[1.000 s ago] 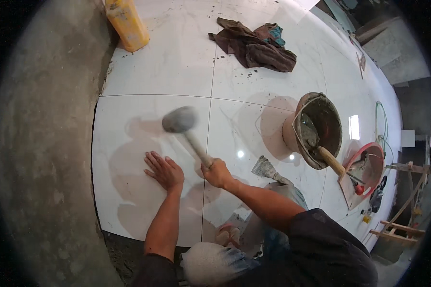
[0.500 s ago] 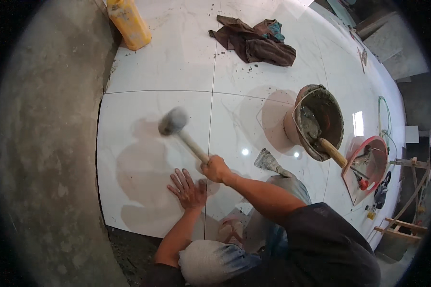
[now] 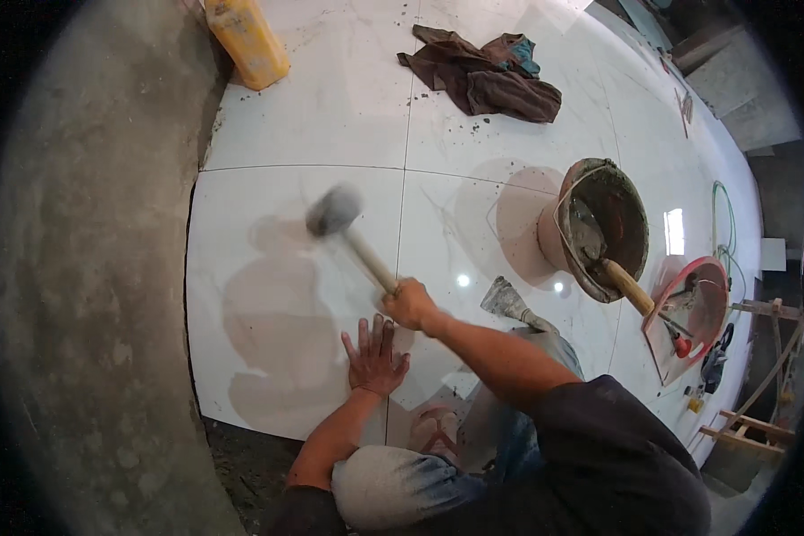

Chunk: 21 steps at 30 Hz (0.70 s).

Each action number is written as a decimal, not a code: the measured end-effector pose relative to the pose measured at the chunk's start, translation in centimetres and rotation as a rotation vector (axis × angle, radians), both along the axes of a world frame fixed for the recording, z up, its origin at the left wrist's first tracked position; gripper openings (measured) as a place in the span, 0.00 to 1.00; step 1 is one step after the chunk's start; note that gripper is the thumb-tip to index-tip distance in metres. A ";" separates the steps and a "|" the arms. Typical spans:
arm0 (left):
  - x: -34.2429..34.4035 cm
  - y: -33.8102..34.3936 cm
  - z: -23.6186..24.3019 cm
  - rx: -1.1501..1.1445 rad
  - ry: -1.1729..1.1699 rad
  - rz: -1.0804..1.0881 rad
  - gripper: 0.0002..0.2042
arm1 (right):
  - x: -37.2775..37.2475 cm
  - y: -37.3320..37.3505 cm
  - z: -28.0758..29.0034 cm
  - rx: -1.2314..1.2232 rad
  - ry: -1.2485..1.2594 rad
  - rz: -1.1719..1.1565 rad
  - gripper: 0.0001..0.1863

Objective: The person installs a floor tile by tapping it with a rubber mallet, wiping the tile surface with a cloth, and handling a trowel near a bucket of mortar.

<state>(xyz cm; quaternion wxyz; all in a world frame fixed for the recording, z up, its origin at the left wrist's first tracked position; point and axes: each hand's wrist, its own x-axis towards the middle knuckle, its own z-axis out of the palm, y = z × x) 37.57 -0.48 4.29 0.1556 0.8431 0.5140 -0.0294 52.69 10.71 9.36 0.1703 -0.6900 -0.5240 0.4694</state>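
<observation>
Gripping the blurry-headed mallet (image 3: 364, 252) hides its near end.

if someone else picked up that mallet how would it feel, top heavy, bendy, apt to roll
The mallet is probably top-heavy: its thick head sits at the end of a slim handle. It likely won't bend, since the handle looks straight above the right hand. Laid down, it might rock, though blur hides the head's exact shape.

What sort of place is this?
Likely a building site or a room under renovation: large white floor tiles end at a rough, dark patch, a dirty bucket holds what looks like wet mortar, and the right hand grips a mallet.
</observation>
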 end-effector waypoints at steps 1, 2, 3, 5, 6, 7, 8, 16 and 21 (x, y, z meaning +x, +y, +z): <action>0.0 0.0 0.0 0.004 -0.003 -0.002 0.38 | 0.8 0.3 -0.6 0.004 -0.003 -0.002 0.12; -0.4 -0.1 -0.1 0.008 0.000 -0.007 0.38 | 0.8 1.6 1.0 -0.001 -0.004 0.066 0.13; -0.9 0.2 -0.2 0.017 0.004 -0.007 0.38 | 0.6 2.8 2.9 -0.001 -0.004 0.139 0.14; -0.4 0.3 0.0 -0.006 -0.011 -0.023 0.36 | 0.1 1.8 3.5 0.051 0.067 0.084 0.15; 0.1 0.5 0.3 -0.018 -0.036 -0.051 0.35 | 0.1 0.0 1.4 0.023 0.065 -0.034 0.14; 0.2 1.0 0.6 -0.013 -0.038 -0.057 0.35 | 0.0 -0.7 -0.7 0.005 0.069 -0.151 0.13; 0.3 1.2 1.1 -0.057 -0.014 -0.065 0.34 | 1.3 -0.7 -2.1 -0.044 -0.101 0.117 0.12; 0.4 0.1 0.6 -0.068 -0.002 -0.110 0.34 | 2.1 -1.6 -4.7 0.091 -0.144 0.160 0.11; 0.3 0.5 0.6 -0.069 0.003 -0.088 0.35 | 0.6 -0.7 2.3 0.081 0.166 -0.094 0.16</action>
